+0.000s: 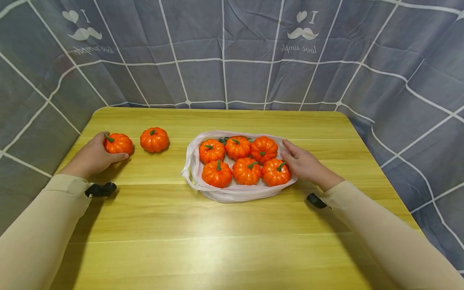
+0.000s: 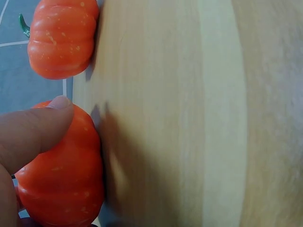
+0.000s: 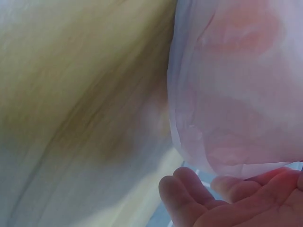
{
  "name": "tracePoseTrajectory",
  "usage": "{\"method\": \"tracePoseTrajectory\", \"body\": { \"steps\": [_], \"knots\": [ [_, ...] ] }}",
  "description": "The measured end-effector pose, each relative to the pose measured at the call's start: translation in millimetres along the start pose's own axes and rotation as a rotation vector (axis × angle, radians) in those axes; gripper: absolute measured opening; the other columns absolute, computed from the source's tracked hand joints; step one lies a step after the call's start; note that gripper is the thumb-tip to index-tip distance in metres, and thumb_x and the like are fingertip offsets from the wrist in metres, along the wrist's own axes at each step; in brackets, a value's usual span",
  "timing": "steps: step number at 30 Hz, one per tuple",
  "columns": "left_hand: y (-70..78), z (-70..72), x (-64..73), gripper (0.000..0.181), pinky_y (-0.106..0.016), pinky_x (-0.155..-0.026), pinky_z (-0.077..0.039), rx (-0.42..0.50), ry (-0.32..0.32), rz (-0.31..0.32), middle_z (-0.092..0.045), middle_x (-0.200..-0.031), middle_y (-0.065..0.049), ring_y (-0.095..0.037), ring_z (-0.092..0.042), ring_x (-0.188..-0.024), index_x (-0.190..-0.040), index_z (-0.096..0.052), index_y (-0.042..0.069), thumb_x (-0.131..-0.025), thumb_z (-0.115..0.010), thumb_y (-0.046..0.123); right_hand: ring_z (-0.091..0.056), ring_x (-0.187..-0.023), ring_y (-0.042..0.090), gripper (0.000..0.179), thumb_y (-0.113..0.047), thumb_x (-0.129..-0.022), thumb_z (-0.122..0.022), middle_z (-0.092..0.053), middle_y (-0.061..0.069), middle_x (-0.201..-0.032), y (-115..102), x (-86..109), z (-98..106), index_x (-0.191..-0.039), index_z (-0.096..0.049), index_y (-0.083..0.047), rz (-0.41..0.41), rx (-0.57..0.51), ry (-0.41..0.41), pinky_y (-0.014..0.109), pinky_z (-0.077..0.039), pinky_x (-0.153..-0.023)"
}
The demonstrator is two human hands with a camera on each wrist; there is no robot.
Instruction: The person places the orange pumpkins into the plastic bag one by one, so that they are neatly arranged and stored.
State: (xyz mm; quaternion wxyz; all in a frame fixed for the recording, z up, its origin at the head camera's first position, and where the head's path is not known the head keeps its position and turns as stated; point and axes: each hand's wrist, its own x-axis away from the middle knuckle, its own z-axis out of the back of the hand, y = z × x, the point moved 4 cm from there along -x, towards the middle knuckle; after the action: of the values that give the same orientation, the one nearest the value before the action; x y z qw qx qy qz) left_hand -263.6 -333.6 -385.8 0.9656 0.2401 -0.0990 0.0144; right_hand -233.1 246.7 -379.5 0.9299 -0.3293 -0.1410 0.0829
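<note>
In the head view my left hand [image 1: 95, 155] grips a small orange pumpkin [image 1: 120, 143] with a green stem at the table's left side. The left wrist view shows the thumb [image 2: 35, 130] lying across this pumpkin [image 2: 64, 182]. A second pumpkin [image 1: 154, 139] sits just right of it. In the middle, a white plastic bag [image 1: 232, 196] lies with its mouth facing up, several pumpkins [image 1: 246, 171] inside in two rows. My right hand [image 1: 302, 163] holds the bag's right rim, thumb over the edge; in the right wrist view its other fingers [image 3: 184, 194] are loose beside the bag.
Everything stands on a wooden table [image 1: 217, 249]. A grey curtain [image 1: 203, 44] with white grid lines encloses its back and both sides. Dark straps [image 1: 101, 189] hang at the wrists. A bag handle [image 1: 186, 173] droops at the bag's left end.
</note>
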Motion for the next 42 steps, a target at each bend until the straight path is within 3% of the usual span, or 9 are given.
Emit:
{"method": "tracePoseTrajectory", "body": {
  "steps": [5,9,12,18,24,30,37,42],
  "knots": [
    [-1.3,-0.3,0.3,0.11,-0.075,-0.108,-0.033,0.007,0.024,-0.012,-0.034,-0.146,-0.048,-0.063,-0.04,-0.127,-0.157,-0.012,-0.018,-0.097,-0.071,0.053,-0.021,-0.159,0.045,0.065,-0.03,-0.114,-0.041,-0.021,0.022,-0.173,0,-0.2,-2,-0.168,-0.016,-0.004,0.0,0.003,0.004,0.059,-0.019,-0.129],
    [2.1,1.9,2.9,0.106,-0.073,-0.107,-0.035,0.046,0.095,-0.035,-0.038,-0.145,-0.045,-0.06,-0.042,-0.127,-0.158,-0.017,-0.015,-0.096,-0.071,0.052,-0.021,-0.16,0.045,0.066,-0.031,-0.114,-0.041,-0.021,0.022,-0.173,0,0.0,-2,-0.169,-0.015,-0.005,-0.001,-0.005,0.004,0.059,-0.019,-0.129],
    [12.6,6.6,6.3,0.104,-0.071,-0.106,-0.036,0.09,0.149,-0.058,-0.039,-0.146,-0.043,-0.058,-0.044,-0.126,-0.16,-0.018,-0.012,-0.096,-0.072,0.05,-0.02,-0.16,0.044,0.066,-0.032,-0.114,-0.041,-0.02,0.022,-0.173,0,0.4,-2,-0.169,-0.014,-0.005,-0.002,-0.011,0.002,0.059,-0.018,-0.129],
    [50.2,16.9,13.0,0.1,-0.068,-0.105,-0.039,0.143,0.194,-0.123,-0.043,-0.145,-0.038,-0.054,-0.047,-0.125,-0.161,-0.024,-0.007,-0.094,-0.076,0.047,-0.017,-0.161,0.044,0.067,-0.032,-0.114,-0.041,-0.017,0.021,-0.174,0,1.0,-2,-0.169,-0.012,-0.006,-0.004,-0.024,0.002,0.06,-0.016,-0.129],
    [88.8,16.9,18.9,0.097,-0.066,-0.109,-0.04,0.194,0.174,-0.175,-0.044,-0.15,-0.031,-0.049,-0.048,-0.131,-0.163,-0.026,0.0,-0.094,-0.078,0.044,-0.017,-0.161,0.043,0.068,-0.033,-0.114,-0.041,-0.016,0.02,-0.175,0,1.0,-3,-0.169,-0.012,-0.006,-0.006,-0.02,0.007,0.059,-0.016,-0.129],
    [130.7,4.7,22.1,0.099,-0.068,-0.113,-0.04,0.205,0.122,-0.229,-0.041,-0.154,-0.027,-0.047,-0.046,-0.134,-0.165,-0.024,0.006,-0.092,-0.08,0.043,-0.018,-0.161,0.043,0.067,-0.031,-0.114,-0.042,-0.017,0.019,-0.174,-1,1.3,-4,-0.169,-0.013,-0.007,-0.001,-0.018,0.019,0.058,-0.018,-0.129],
    [183.4,-15.6,28.9,0.092,-0.063,-0.112,-0.045,0.204,0.101,-0.366,-0.046,-0.15,-0.022,-0.041,-0.051,-0.131,-0.163,-0.031,0.008,-0.09,-0.082,0.033,-0.023,-0.159,0.044,0.063,-0.022,-0.114,-0.042,-0.023,0.022,-0.172,0,0.9,-4,-0.17,-0.015,-0.009,-0.008,-0.012,0.038,0.059,-0.021,-0.128],
    [216.5,-34.4,30.4,0.088,-0.058,-0.11,-0.049,0.199,0.062,-0.431,-0.05,-0.146,-0.017,-0.036,-0.054,-0.13,-0.16,-0.037,0.01,-0.088,-0.083,0.032,-0.026,-0.157,0.046,0.062,-0.018,-0.113,-0.041,-0.027,0.023,-0.171,-1,1.3,-4,-0.17,-0.016,-0.01,-0.017,0.001,0.047,0.06,-0.022,-0.127]
  ]
}}
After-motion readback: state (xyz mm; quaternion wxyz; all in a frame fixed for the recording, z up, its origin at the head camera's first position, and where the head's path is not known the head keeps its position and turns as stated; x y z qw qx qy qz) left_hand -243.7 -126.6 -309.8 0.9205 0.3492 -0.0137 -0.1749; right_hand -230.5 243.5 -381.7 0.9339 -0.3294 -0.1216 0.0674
